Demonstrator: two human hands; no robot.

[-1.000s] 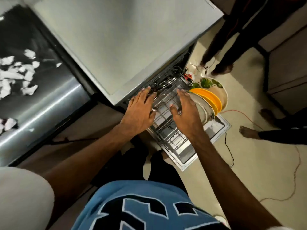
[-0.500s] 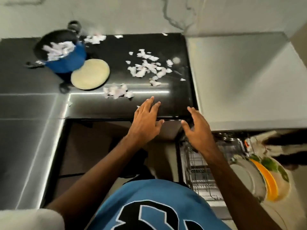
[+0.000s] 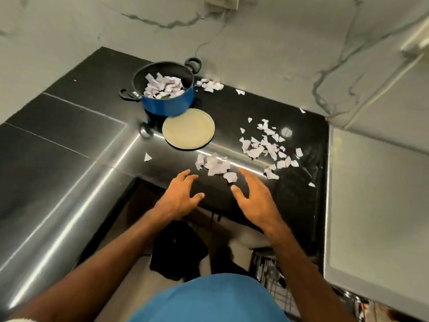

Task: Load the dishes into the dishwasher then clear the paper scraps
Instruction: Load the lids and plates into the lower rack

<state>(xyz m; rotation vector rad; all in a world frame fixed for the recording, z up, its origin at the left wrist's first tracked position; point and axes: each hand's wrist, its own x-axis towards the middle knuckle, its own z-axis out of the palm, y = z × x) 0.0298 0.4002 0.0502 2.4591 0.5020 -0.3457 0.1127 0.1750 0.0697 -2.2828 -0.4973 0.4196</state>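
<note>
Both empty, fingers spread: left hand (image 3: 178, 198), right hand (image 3: 255, 202), flanking nearest paper scraps (image 3: 214, 165) in front of blue pot (image 3: 167, 98); more right of pot. Risks: fanning light bits off counter (image 3: 69, 140) edge, knocking plate (image 3: 188, 129) just in front of pot.

Pot (image 3: 167, 89) sits upper centre on the tabletop (image 3: 69, 140) with paper scraps (image 3: 162, 87) in it, plate (image 3: 188, 129) right below it in frame. A big scatter (image 3: 262, 142) lies centre right, and a small pile (image 3: 214, 165) mid-frame, just above the hands, left hand (image 3: 178, 198) and right hand (image 3: 255, 201), over the tabletop's near edge. Dishwasher rack (image 3: 271, 270) is lower right.
</note>
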